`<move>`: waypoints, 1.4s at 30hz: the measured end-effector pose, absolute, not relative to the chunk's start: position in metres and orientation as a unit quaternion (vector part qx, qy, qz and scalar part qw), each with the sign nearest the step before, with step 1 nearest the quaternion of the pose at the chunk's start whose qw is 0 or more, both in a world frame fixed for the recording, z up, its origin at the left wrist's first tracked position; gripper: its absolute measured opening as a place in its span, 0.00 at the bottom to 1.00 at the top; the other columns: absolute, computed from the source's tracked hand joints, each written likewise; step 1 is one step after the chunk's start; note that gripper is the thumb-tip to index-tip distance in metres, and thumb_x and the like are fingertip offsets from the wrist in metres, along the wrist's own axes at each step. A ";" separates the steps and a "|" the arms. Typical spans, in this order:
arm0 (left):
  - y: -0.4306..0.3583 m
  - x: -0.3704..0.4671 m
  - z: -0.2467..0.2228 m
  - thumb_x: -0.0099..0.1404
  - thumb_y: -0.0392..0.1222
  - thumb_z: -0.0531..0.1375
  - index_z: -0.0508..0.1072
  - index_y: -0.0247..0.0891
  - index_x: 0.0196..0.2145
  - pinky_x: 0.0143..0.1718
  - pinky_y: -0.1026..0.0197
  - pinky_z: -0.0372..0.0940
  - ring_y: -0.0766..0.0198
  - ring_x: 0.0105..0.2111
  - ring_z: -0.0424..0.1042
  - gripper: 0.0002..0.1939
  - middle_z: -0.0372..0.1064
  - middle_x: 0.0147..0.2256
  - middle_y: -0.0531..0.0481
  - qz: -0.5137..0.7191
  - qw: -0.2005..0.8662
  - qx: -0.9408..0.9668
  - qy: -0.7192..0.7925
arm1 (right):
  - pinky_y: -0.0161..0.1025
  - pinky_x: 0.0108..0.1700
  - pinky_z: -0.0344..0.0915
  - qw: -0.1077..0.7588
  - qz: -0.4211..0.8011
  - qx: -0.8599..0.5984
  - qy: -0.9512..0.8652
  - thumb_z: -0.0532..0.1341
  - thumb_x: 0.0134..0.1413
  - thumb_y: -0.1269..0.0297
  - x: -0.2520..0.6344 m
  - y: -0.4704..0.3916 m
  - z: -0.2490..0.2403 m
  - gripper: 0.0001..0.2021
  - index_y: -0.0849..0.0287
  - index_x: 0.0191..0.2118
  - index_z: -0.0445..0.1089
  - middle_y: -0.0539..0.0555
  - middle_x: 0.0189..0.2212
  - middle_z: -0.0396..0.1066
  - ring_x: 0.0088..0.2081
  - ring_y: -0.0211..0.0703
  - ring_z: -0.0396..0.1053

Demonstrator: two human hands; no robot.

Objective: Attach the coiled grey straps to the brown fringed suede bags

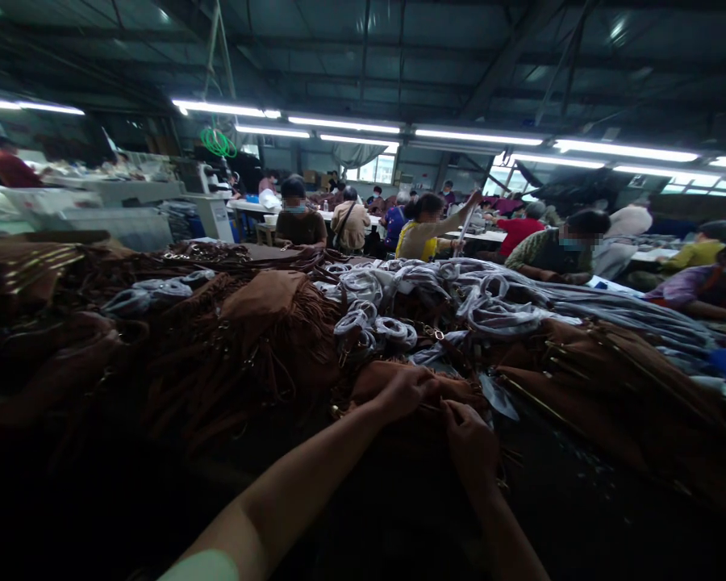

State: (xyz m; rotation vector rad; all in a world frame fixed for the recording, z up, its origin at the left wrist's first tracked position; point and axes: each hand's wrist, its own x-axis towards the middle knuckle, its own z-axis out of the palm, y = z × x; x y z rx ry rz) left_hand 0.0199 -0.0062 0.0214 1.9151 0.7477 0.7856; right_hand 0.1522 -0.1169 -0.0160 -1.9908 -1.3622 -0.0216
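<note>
A brown suede-like bag (375, 377) with fringe lies on the dark table right in front of me. My left hand (406, 393) rests over its upper side, fingers bent and closed on the material. Close to its right, my right hand (470, 442) is closed in a pinch at the bag's near edge, thumb and fingertips together. What sits between those fingertips is too small and dark to make out. Just behind the bag lie straps wrapped in pale covering (393, 329) and a metal clasp (436, 333).
More brown fringed bags (266, 303) are heaped to the left, and brown pieces with gold-coloured zips (617, 363) to the right. A long bundle of pale wrapped straps (502, 290) runs across the table's far side. Several people sit or stand beyond it.
</note>
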 end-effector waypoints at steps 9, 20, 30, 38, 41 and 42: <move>0.125 -0.106 0.072 0.55 0.35 0.60 0.77 0.36 0.35 0.52 0.53 0.59 0.51 0.48 0.66 0.09 0.72 0.41 0.41 0.095 0.059 0.847 0.519 | 0.37 0.40 0.61 0.407 -0.037 -0.755 -0.513 0.51 0.60 0.49 0.155 -0.116 -0.032 0.19 0.55 0.38 0.74 0.53 0.38 0.75 0.37 0.45 0.72; 0.031 -0.035 0.099 0.63 0.51 0.58 0.74 0.34 0.38 0.53 0.54 0.54 0.51 0.50 0.60 0.16 0.68 0.44 0.40 0.242 -0.090 0.893 0.369 | 0.38 0.41 0.63 0.459 -0.018 -0.741 -0.490 0.52 0.59 0.49 0.153 -0.119 -0.029 0.20 0.58 0.36 0.75 0.57 0.38 0.76 0.37 0.45 0.72; -0.007 0.018 0.061 0.55 0.57 0.62 0.77 0.31 0.32 0.48 0.51 0.58 0.47 0.43 0.67 0.22 0.72 0.35 0.36 0.107 -0.021 0.923 0.369 | 0.39 0.42 0.62 0.472 0.026 -0.749 -0.464 0.54 0.57 0.50 0.156 -0.122 -0.026 0.19 0.57 0.37 0.76 0.56 0.38 0.76 0.39 0.46 0.72; 0.011 0.051 0.056 0.58 0.38 0.59 0.78 0.36 0.35 0.40 0.58 0.63 0.55 0.38 0.72 0.09 0.74 0.36 0.41 0.084 0.068 0.947 0.301 | 0.38 0.34 0.61 0.440 0.081 -0.768 -0.459 0.53 0.56 0.51 0.159 -0.118 -0.012 0.18 0.54 0.36 0.77 0.54 0.34 0.77 0.34 0.47 0.73; 0.007 0.048 0.047 0.60 0.39 0.56 0.79 0.39 0.37 0.38 0.61 0.63 0.58 0.36 0.72 0.12 0.75 0.36 0.44 0.115 0.121 0.942 0.291 | 0.37 0.32 0.61 0.440 0.100 -0.767 -0.455 0.54 0.55 0.50 0.160 -0.116 -0.008 0.18 0.53 0.36 0.77 0.55 0.33 0.78 0.33 0.47 0.73; 0.005 0.046 0.044 0.60 0.39 0.56 0.79 0.39 0.37 0.38 0.62 0.63 0.59 0.36 0.72 0.12 0.75 0.36 0.45 0.127 0.144 0.940 0.283 | 0.37 0.32 0.61 0.441 0.101 -0.767 -0.455 0.54 0.55 0.50 0.160 -0.116 -0.008 0.18 0.53 0.36 0.78 0.55 0.33 0.78 0.33 0.47 0.73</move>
